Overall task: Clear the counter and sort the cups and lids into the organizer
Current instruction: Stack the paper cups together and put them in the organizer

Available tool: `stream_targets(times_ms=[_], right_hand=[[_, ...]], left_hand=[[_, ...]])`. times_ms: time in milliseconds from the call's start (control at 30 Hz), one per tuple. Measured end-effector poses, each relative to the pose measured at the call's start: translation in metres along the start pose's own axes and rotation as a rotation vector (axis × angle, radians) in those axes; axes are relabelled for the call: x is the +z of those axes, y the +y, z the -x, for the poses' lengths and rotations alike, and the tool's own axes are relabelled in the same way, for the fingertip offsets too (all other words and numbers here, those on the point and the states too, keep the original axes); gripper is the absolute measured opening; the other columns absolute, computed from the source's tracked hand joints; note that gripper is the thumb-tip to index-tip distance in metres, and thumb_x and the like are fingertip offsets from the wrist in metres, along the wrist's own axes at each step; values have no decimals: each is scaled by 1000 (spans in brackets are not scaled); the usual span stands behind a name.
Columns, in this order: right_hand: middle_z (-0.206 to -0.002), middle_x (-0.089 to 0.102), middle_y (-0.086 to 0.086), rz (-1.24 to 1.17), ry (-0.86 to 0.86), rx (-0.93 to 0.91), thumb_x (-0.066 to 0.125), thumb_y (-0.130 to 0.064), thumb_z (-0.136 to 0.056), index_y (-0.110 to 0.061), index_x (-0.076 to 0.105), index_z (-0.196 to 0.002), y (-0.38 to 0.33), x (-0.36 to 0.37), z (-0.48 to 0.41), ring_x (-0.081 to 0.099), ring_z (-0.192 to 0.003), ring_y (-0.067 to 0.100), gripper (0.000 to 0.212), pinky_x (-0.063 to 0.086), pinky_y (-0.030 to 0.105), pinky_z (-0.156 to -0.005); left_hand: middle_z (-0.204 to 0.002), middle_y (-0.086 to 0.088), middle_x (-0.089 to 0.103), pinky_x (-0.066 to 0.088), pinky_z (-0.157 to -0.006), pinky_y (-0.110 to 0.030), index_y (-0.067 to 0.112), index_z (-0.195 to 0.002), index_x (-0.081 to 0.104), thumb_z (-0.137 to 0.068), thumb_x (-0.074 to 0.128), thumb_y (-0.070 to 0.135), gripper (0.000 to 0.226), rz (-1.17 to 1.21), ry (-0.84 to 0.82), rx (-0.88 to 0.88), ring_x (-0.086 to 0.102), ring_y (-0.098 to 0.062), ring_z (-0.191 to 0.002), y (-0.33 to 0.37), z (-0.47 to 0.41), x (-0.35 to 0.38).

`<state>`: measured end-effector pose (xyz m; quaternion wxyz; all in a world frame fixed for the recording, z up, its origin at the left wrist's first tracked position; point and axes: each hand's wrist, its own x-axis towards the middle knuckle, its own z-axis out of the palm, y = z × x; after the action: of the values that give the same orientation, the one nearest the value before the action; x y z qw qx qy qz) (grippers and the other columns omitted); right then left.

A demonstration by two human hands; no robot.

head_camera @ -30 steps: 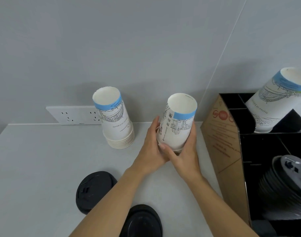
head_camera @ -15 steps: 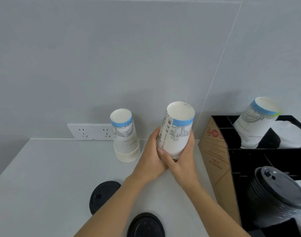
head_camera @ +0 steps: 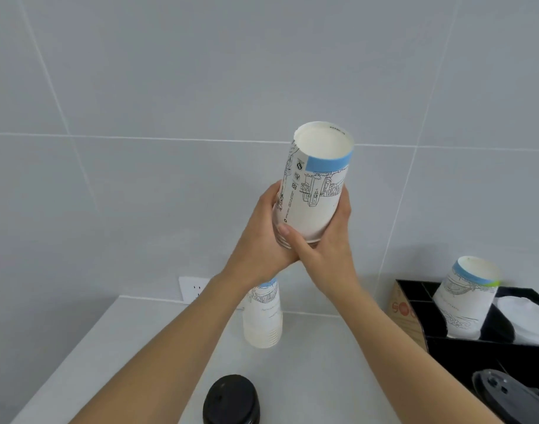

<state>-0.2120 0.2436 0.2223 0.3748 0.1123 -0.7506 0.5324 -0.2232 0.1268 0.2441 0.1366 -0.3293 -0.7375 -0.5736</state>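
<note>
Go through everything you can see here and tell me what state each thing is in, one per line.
Held cup stack: upside down, lifted, gripped near its rims.
Left hand: closed on the held cup stack.
Right hand: closed on the held cup stack.
Counter cup stack: upside down, standing on the counter.
Black lid: lying loose on the counter.
Organizer cups: upside down, tilted in the organizer.

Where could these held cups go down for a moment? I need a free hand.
Bare counter lies left of the cup stack and between that stack and the organizer. Near the black lid at the front edge it is tighter. The organizer's compartments look crowded.
</note>
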Motion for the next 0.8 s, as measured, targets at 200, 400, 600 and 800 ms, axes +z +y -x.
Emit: stream_targets(times_ms=[200, 400, 600, 800], right_hand=[[-136, 41, -18, -51, -75, -13, 72, -48, -68, -59, 16, -127, -5, 29, -7, 41, -127, 0, 82, 43, 32, -102], [-129, 42, -33, -54, -179, 85, 75, -45, -68, -52, 22, -129, 36, 48, 18, 44, -123, -5, 82, 44, 27, -99], [-114, 35, -56, -53, -260, 173, 79, -33, -71, -64, 18, -117, 79, 60, 49, 42, -113, -21, 83, 35, -2, -85], [-116, 35, -55, -47, -296, 283, 78, -32, -70, -59, 17, -122, 116, 68, 84, 39, -115, -20, 84, 33, -2, -87]], left_hand=[[-131, 14, 47, 44, -89, -10, 53, -122, 28, -62, 82, 24, 86, -81, 29, -35, 49, 5, -117, -15, -4, -32], [-125, 28, 50, 50, -90, -21, 65, -113, 27, -66, 82, 16, 88, -24, 24, -149, 55, 4, -114, -62, 21, -26], [-116, 43, 49, 47, -87, -13, 73, -106, 30, -66, 83, 13, 90, 30, 20, -271, 53, 7, -114, -112, 49, -10], [-126, 30, 49, 46, -95, -22, 66, -114, 30, -64, 83, 17, 87, 58, 0, -405, 50, 3, -119, -157, 77, 7]])
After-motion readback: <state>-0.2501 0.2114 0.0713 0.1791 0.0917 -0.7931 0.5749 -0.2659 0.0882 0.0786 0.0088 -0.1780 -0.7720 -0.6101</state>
